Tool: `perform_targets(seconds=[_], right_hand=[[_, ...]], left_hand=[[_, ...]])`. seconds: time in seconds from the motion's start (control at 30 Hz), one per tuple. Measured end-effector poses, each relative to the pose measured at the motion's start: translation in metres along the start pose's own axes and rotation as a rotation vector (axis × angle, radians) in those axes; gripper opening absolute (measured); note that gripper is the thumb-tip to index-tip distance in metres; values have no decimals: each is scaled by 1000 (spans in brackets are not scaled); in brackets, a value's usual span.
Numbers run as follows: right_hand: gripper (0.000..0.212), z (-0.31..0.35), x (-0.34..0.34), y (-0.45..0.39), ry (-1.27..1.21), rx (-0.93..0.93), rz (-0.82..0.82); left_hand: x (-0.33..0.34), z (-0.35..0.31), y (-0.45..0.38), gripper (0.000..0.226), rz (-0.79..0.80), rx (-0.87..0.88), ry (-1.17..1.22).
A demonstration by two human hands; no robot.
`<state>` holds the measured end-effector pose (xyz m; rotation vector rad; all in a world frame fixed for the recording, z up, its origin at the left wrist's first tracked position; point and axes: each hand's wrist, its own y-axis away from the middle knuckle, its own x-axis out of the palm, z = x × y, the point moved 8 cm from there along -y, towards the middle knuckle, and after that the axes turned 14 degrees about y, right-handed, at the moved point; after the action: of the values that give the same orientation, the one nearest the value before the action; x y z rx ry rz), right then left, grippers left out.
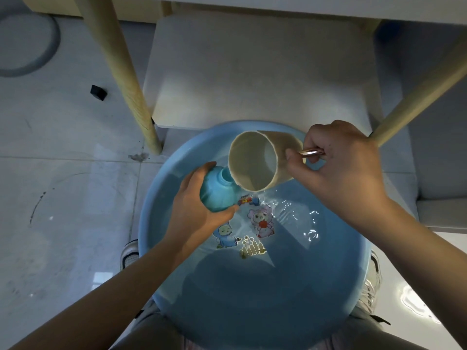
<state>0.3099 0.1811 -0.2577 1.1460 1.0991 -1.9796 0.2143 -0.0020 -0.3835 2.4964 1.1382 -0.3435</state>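
A light blue basin (pixel 161 223) bears cartoon stickers (pixel 261 219); the bottle (pixel 218 195) is turquoise, the mug (pixel 255 160) beige with a rose-gold handle (pixel 310 152).

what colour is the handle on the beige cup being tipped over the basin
Shiny rose-gold, a metallic pinkish copper handle, gripped by the right hand; the head view shows it.

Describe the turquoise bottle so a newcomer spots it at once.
Find the round blue plastic basin of water. Over its left side, the left hand grips the small turquoise plastic bottle. Unlike the wide beige cup alongside, its neck is narrow.
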Motion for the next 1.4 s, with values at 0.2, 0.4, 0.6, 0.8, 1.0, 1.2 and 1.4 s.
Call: perform_targets(seconds=[0.2, 0.4, 0.6, 0.8, 1.0, 1.2, 1.4], right_hand=[[27, 4, -2, -1, 22, -48, -53], [27, 6, -4, -1, 41, -90, -96], [25, 10, -12, -1, 82, -137, -146], [26, 13, -17, -2, 95, -157, -170], [25, 19, -22, -3, 96, -198, -192], [25, 24, -25, -2, 110, -244, -215], [25, 27, -25, -2, 138, -271, -230]], left_hand=[[2, 3, 0, 82, 16, -8, 9], [1, 3, 0, 85, 10, -11, 5], [1, 3, 0, 81, 16, -16, 21], [3, 5, 0, 80, 31, -18, 14], [4, 4, 1, 80, 37, -24, 28], [3, 5, 2, 82, 41, -34, 35], [3, 5, 3, 82, 43, -32, 44]])
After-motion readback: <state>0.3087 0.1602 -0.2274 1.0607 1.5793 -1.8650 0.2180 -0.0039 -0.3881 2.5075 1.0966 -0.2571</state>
